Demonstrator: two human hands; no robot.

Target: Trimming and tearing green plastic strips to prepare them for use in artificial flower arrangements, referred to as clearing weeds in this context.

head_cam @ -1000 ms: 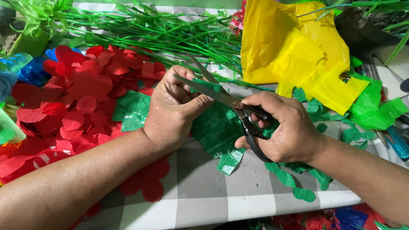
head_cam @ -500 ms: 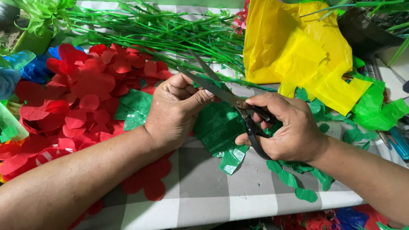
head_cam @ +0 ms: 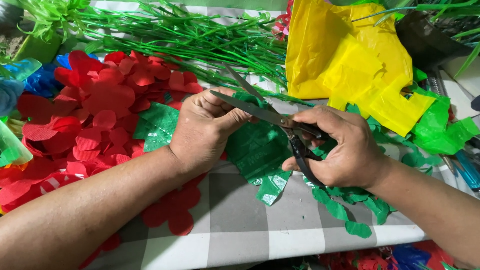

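left hand [head_cam: 205, 130] clenched around folded green plastic sheet [head_cam: 257, 150], held above grey-white checked tablecloth [head_cam: 240, 230]. right hand [head_cam: 340, 147] grips black-handled scissors [head_cam: 280, 120], fingers through loops, blades parted at the sheet's top edge. surroundings: heap of red petal cutouts [head_cam: 95, 115] to the left, bundle of green stems [head_cam: 180, 37] behind, yellow plastic bag [head_cam: 350, 65] behind right, green offcuts [head_cam: 350, 210] under the right wrist. left fingers hide the sheet's upper part; the cut line itself cannot be made out. blue items at far right edge cut off.
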